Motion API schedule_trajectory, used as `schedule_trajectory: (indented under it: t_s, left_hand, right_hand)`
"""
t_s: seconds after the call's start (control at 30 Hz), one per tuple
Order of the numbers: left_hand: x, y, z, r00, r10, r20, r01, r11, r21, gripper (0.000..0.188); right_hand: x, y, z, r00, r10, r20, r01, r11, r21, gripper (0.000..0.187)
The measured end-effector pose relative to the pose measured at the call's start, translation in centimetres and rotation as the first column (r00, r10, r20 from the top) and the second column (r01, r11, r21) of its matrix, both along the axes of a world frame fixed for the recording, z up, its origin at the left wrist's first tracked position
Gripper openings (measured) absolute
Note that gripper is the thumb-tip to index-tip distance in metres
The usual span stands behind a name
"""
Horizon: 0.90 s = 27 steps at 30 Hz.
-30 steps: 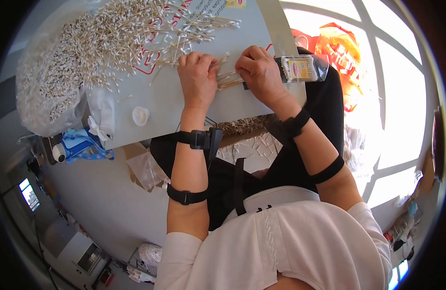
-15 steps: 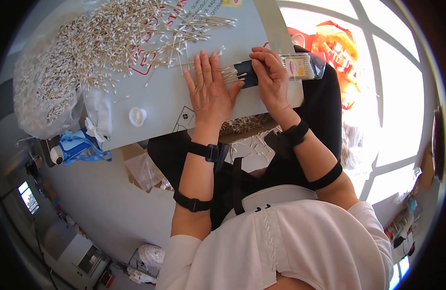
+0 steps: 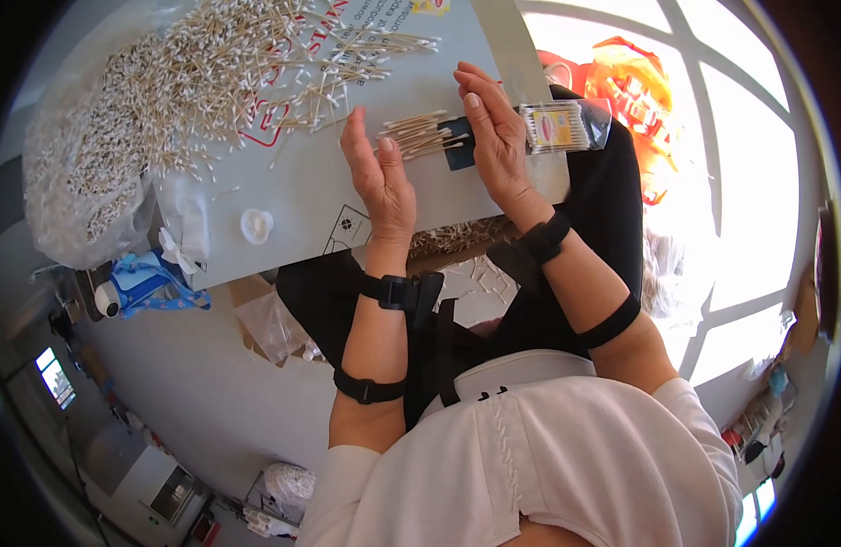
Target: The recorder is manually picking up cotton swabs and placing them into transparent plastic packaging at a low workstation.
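Wooden-stemmed cotton swabs being squared into a bundle between two flat, open palms.

Left hand [image 3: 379,178] and right hand [image 3: 493,137] stand edge-on to the grey board [image 3: 348,196], fingers straight, gripping nothing; a small bundle of swabs [image 3: 420,137] lies on the board between them, just touching neither palm as far as can be told. Beside the right hand lies a filled clear packet of swabs [image 3: 562,126]. Far left, a large loose heap of swabs [image 3: 165,82] spreads over the board. Judged step: aligning a counted batch. Next move calls for closing both palms evenly on the stems' ends, without scattering them.
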State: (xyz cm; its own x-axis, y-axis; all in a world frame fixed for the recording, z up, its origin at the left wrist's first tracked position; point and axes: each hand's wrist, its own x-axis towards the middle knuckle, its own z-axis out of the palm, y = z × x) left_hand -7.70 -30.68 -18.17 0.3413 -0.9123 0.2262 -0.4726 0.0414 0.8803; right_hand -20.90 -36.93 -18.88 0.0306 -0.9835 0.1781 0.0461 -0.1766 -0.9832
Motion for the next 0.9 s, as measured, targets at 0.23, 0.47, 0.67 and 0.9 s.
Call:
schedule_trajectory:
  t_s: [0.23,0.47,0.67,0.9]
  left_hand:
    - [-2.3,-1.2,-0.3,0.851,0.040,-0.524,-0.092,0.993,-0.073,0.056]
    - [-0.2,-0.8,-0.2,0.961,-0.043,0.274,0.039,0.999,0.020,0.069]
    - [-0.7,-0.4,0.1,0.664,-0.311,0.680,0.137,0.945,0.297,0.076]
    - [-0.2,-0.1,-0.2,0.647,-0.334,0.685,0.183,0.941,0.285,0.075]
  right_hand:
    - [2.0,-0.3,-0.6,0.997,0.069,0.028,-0.068,0.998,-0.015,0.034]
    - [-0.8,-1.2,-0.8,0.981,0.066,0.180,-0.093,0.985,0.142,0.033]
    - [-1.1,-0.4,-0.7,0.985,0.072,0.158,-0.102,0.976,0.192,0.024]
    - [-1.2,-0.8,0.1,0.955,0.035,-0.296,-0.035,0.999,0.006,0.012]
